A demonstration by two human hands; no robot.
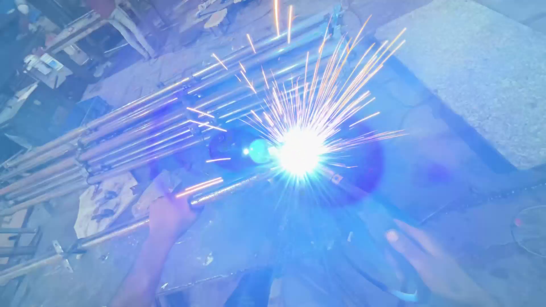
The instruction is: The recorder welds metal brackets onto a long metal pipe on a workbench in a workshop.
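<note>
You're mid-weld: left hand (170,213) grips the pipe (227,190), right hand (424,258) holds the electrode holder (364,196), arc (298,152) sparking. Can't tell how much seam's left through the glare.

Concrete floor (432,170) bathed in blue glare, carrying a long bundle of metal pipes (142,133) running from 8 to 1 o'clock, flat cardboard scraps (105,202) at 8 o'clock, a raised stone slab (483,68) at 2 o'clock.
</note>
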